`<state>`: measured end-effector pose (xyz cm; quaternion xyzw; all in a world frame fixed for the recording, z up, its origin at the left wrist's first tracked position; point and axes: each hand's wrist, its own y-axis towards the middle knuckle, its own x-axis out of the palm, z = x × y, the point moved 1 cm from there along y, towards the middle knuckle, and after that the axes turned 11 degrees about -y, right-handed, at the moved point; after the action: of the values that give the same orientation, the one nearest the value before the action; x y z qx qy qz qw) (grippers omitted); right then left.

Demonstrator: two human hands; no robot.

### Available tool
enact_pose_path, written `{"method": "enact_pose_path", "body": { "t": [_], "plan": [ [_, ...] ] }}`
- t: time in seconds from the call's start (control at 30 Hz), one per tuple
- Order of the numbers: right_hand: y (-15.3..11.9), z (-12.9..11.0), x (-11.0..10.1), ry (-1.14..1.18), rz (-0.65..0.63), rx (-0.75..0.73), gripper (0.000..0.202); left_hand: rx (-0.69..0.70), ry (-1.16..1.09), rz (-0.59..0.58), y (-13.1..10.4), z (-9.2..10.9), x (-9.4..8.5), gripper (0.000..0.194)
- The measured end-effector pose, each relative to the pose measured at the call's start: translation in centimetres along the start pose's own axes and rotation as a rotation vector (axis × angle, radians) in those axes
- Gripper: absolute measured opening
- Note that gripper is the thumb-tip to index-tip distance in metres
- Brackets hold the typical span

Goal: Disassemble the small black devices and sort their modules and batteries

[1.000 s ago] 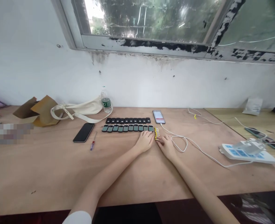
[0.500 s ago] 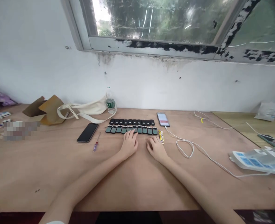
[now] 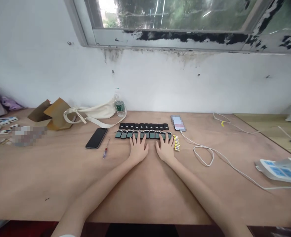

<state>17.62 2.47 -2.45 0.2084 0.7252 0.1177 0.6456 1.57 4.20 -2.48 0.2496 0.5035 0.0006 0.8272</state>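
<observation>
Palm down on the table [image 3: 125, 187], my left hand [image 3: 138, 149] has its fingers spread, their tips at the near edge of a row of small dark devices with grey-green faces [image 3: 124, 134]. My right hand [image 3: 165, 149] lies the same way, fingers apart over the right end of that row. Neither hand holds anything. Behind runs a second row of small black pieces with a pale spot on each [image 3: 136, 126]. Several small yellow-and-silver batteries [image 3: 176, 143] form a column just right of my right hand. A small screwdriver [image 3: 105, 152] lies to the left.
A dark phone [image 3: 96, 138] lies left of the screwdriver. At the back stand a water bottle [image 3: 120, 108], a cream strap bag [image 3: 101, 112] and an open paper bag [image 3: 58, 113]. Another phone [image 3: 178, 123] is on a white cable [image 3: 224, 164]; a power strip [image 3: 278, 171] sits at right.
My right hand's fingers have uncurled and spread, reaching forward to the near row of devices. My left hand's fingers have spread wider. The view has shifted slightly.
</observation>
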Motion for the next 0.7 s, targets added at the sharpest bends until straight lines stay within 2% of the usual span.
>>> {"method": "enact_pose_path", "body": {
  "t": [0.17,0.37,0.57,0.7],
  "plan": [
    [0.1,-0.1,-0.4,-0.005,-0.006,-0.035,0.05,0.035,-0.005,-0.024,0.0,0.2,-0.3,0.053],
    [0.1,-0.2,-1.0,-0.01,-0.051,-0.219,0.045,0.097,-0.049,-0.069,0.0,0.2,-0.6,0.047],
    [0.2,-0.2,-1.1,-0.026,-0.104,-0.21,0.045,0.054,-0.04,-0.163,0.2,0.5,-1.0,0.048],
    [0.2,-0.2,-1.1,-0.029,-0.083,-0.189,0.047,0.049,-0.039,-0.123,0.1,0.5,-1.0,0.049]
  ]
}}
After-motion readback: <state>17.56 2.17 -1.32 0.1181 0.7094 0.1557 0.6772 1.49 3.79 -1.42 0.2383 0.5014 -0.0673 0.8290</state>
